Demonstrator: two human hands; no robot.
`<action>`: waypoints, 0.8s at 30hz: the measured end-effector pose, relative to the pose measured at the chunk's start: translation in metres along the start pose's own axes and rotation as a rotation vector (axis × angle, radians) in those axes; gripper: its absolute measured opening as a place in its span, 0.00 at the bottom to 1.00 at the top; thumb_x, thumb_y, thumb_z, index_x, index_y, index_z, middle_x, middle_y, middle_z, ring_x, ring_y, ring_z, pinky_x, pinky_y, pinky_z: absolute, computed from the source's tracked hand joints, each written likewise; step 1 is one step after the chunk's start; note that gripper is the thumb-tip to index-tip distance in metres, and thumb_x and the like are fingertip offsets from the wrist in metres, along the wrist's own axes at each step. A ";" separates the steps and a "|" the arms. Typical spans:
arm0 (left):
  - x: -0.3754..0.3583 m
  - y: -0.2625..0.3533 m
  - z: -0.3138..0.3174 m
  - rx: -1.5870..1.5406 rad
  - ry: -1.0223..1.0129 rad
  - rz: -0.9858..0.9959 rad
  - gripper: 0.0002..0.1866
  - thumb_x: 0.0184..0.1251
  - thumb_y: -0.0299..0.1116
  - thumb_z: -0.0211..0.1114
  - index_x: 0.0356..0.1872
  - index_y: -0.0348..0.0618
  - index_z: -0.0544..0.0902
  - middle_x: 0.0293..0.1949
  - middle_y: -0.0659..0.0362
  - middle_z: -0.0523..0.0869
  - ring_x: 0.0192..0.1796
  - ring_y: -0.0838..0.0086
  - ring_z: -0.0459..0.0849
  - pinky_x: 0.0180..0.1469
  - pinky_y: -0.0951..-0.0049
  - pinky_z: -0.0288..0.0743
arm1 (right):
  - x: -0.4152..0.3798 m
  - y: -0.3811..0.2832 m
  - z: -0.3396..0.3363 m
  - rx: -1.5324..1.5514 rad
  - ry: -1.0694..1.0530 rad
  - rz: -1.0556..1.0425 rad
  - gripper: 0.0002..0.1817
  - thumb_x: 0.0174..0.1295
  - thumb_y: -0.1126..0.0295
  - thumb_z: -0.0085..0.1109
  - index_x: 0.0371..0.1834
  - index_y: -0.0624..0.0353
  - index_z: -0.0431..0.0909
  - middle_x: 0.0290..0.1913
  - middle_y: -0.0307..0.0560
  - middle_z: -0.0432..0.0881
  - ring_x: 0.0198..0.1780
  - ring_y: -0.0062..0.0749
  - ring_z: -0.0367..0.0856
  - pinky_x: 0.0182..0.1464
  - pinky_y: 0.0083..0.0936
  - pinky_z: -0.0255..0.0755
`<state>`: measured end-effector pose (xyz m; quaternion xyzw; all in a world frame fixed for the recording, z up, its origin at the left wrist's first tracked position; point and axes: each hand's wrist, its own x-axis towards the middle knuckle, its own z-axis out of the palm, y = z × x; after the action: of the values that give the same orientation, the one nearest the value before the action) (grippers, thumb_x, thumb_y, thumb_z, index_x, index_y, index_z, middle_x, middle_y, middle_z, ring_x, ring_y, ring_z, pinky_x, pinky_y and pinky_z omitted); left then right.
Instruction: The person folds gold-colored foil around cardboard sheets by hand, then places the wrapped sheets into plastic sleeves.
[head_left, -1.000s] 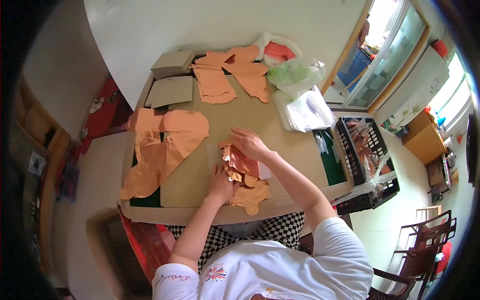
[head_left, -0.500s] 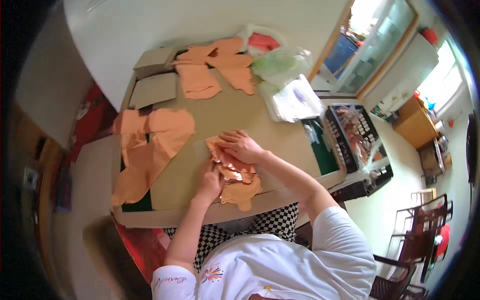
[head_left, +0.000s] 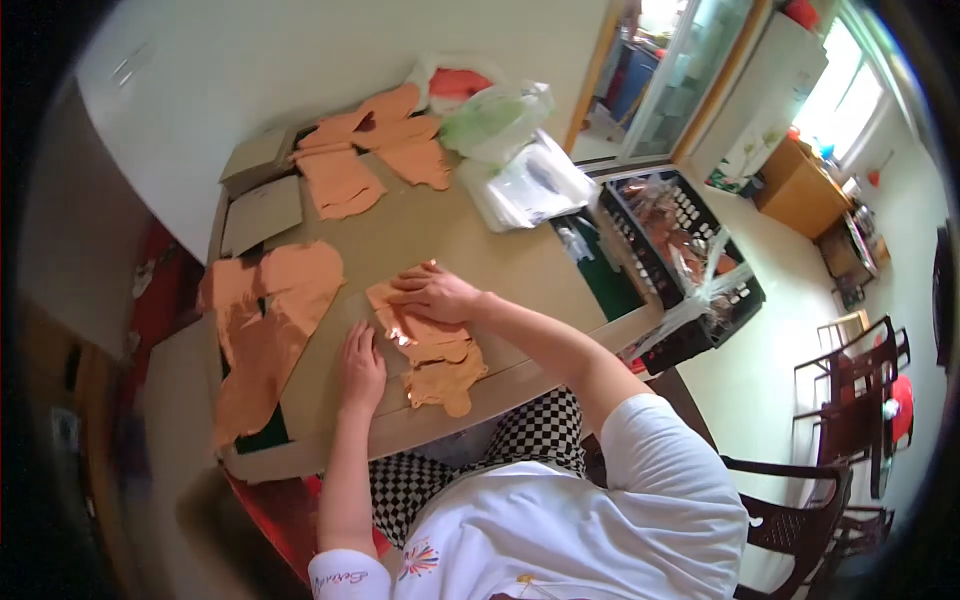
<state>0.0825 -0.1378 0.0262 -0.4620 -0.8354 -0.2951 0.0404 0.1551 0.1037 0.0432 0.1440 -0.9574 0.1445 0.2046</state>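
Grip unclenched, the right hand (head_left: 436, 296) lies flat on shiny copper-orange foil (head_left: 442, 372), creased, bright-glinting along its left side, with wavy lower edges and a rounded tab. Fingers extended, the left hand (head_left: 362, 366) rests beside it on the desk (head_left: 430, 228).

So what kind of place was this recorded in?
Probably a home, with handwork laid out on a table. Dark wooden chairs, a sliding glass door and what looks like a fridge suggest that, though the crate of shiny pieces hints at piecework.
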 end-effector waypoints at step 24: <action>0.037 0.019 0.036 0.097 0.036 -0.025 0.24 0.71 0.34 0.48 0.64 0.33 0.67 0.68 0.44 0.66 0.72 0.55 0.61 0.72 0.51 0.52 | 0.020 -0.015 0.007 -0.086 0.071 0.190 0.19 0.64 0.65 0.55 0.58 0.55 0.75 0.62 0.47 0.75 0.66 0.39 0.69 0.63 0.43 0.61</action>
<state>0.0840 -0.0835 0.0184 -0.4439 -0.8534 -0.2630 0.0739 0.1404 0.0832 0.0494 0.0386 -0.9641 0.1271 0.2300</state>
